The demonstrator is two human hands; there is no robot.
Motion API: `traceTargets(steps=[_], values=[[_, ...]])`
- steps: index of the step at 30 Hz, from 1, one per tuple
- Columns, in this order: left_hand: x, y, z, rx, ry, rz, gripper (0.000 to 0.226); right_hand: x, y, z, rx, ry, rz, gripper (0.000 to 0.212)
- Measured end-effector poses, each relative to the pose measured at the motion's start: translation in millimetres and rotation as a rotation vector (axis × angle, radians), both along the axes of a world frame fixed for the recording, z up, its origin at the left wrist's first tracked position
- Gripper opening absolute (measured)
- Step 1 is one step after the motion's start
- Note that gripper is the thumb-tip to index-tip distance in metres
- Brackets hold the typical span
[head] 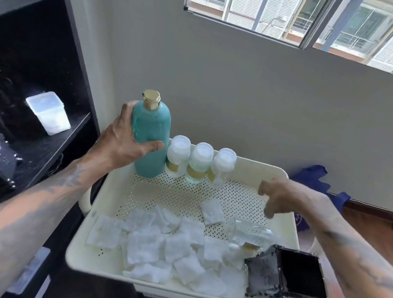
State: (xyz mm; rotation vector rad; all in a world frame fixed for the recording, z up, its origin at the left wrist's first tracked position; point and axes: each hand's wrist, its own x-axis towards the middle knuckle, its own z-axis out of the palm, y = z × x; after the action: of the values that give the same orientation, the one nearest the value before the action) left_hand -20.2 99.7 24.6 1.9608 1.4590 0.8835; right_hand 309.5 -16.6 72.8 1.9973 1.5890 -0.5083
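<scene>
L hand [123,142] grips teal bottle [151,138]; R hand [277,196] loose, empty.

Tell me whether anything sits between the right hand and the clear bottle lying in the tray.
Nothing visible does. The right hand hovers above the clear bottle, with only the bare tray floor showing between them; the nearest cotton pad lies left of that path.

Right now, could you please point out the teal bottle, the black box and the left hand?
teal bottle [152,122]: head view, upper body.
black box [301,275]: head view, dark opening.
left hand [119,143]: head view, its back.
</scene>
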Motion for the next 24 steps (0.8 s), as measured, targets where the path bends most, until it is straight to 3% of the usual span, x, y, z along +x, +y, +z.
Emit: traceTargets(steps=[3,8,10,13,16,24], values=[[0,-1,2,-0.013,-0.010,0.012,0.095,14,-28,-15,-0.221,-0.094,0.054,0.063],[8,-26,6,0.130,-0.024,0.113,0.106,18,-44,-41,-0.101,0.054,0.072,0.041],[15,-50,2,0.336,-0.083,0.185,0.090,22,-45,-43,-0.054,0.096,0.042,0.044],[36,-79,-5,0.588,-0.062,0.139,0.044,27,-47,-40,-0.026,0.124,0.020,0.052],[65,-81,-1,0.541,0.053,-0.052,0.024,29,-44,-29,0.042,0.168,-0.018,0.062],[101,-47,6,0.400,0.370,-0.314,0.029,23,-18,8,0.407,0.335,-0.069,0.057]])
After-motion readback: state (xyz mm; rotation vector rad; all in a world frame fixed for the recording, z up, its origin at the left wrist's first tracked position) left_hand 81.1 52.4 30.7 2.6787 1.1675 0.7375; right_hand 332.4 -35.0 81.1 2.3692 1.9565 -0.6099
